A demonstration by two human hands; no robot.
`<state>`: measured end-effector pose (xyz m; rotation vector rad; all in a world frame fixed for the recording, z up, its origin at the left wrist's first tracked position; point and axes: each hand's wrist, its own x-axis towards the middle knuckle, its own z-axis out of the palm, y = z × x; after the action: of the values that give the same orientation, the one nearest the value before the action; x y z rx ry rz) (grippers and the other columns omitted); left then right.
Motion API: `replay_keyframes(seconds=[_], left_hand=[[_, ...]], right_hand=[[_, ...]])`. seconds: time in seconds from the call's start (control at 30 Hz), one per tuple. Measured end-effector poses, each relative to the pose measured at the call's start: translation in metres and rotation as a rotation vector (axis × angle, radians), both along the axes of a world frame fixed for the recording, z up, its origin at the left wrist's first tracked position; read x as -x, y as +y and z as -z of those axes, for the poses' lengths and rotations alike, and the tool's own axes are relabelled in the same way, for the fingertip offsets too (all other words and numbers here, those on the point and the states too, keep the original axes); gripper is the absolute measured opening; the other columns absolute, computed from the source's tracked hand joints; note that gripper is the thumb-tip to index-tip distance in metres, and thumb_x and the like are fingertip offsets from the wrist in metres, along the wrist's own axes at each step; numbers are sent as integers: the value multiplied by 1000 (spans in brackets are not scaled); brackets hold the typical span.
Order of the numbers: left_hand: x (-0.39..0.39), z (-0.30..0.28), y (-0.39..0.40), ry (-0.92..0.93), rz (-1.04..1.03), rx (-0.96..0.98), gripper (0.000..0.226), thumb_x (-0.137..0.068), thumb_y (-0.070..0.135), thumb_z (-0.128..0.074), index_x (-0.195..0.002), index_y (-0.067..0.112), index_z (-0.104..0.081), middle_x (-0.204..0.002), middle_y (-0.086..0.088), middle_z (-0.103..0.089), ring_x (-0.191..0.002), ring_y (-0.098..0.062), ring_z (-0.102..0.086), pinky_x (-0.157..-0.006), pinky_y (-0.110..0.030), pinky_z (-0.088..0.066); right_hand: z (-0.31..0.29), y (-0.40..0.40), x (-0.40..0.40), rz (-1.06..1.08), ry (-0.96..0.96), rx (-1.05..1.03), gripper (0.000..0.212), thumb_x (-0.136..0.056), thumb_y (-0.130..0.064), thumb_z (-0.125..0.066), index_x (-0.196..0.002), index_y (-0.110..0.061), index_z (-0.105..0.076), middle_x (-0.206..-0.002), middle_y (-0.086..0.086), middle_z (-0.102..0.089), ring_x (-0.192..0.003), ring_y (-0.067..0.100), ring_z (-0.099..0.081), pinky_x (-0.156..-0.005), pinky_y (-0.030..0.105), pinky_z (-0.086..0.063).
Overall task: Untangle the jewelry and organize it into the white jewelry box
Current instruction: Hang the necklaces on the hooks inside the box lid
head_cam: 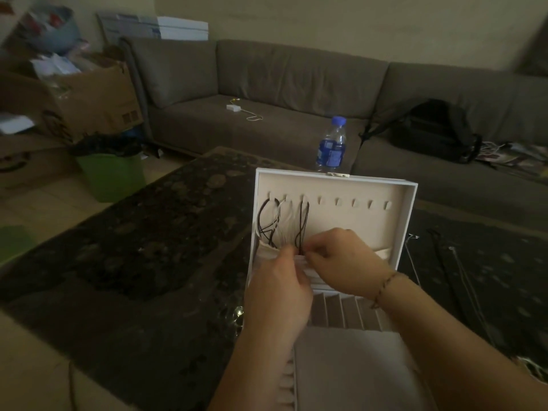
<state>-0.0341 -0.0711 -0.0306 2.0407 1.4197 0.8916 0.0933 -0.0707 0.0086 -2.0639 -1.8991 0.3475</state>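
The grey sofa (267, 93) runs along the far wall and round the corner, with a black backpack (430, 129) lying on its right seat. In front of me the dark patterned worktop (133, 232) carries everything else. The white jewelry box (406, 197) stands open in its middle, lid upright, its row of hooks facing me. Dark cord necklaces (302, 223) and a pale one hang from the three leftmost hooks, their lower ends dropping toward the fabric pocket at the lid's base. My left hand (278, 289) and my right hand (341, 262) meet at that pocket: both are in a narrow pinching grip, fingertips curled on the pocket's edge and the cord ends, though I cannot tell which strand each one has. More loose necklaces (450, 268) lie stretched out on the worktop to the right of the box. A water bottle (332, 143) with a blue cap stands just behind the lid.
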Motion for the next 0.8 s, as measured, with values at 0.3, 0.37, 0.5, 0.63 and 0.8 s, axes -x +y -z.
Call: replay_keyframes(seconds=[0.3,0.37,0.5,0.63,0.8], left_hand=[[1,0,-1,-10,38,-2,36,-102,25,-47,-138,26,-49,-114,4,-64,-92,-11,-62,-78,-25,-53],[0,-1,0,2,52,-28,29,-101,23,-45,-129,24,-54,-100,8,-61,-83,-9,-57,-73,-24,-48],[-1,0,0,28,50,-39,35,-101,25,-46,-136,23,-50,-106,5,-64,-86,-8,-60,-73,-20,-49],[-1,-2,-4,50,38,-93,41,-102,31,-48,-141,22,-45,-111,3,-64,-78,-3,-49,-61,-10,-38],[-1,-5,-11,35,16,-156,21,-98,31,-53,-118,25,-53,-71,6,-58,-59,-5,-53,-51,-20,-41]], right_hand=[[0,-16,2,-42,-307,-34,20,-92,-32,-48,-97,-25,-66,-90,-2,-67,-82,18,-63,-71,32,-55],[4,-15,9,-142,-385,12,17,-89,-33,-50,-98,-23,-60,-95,0,-65,-87,23,-64,-74,36,-54],[5,-16,8,-135,-361,29,19,-91,-34,-52,-104,-24,-60,-101,-2,-66,-90,20,-64,-79,37,-56],[-4,-41,-10,-39,-326,-134,26,-96,-32,-50,-118,-28,-61,-113,-8,-63,-99,11,-60,-88,27,-53],[-22,-120,-59,153,-173,-410,23,-84,-32,-58,-103,-26,-69,-95,-10,-64,-81,3,-58,-71,21,-48]])
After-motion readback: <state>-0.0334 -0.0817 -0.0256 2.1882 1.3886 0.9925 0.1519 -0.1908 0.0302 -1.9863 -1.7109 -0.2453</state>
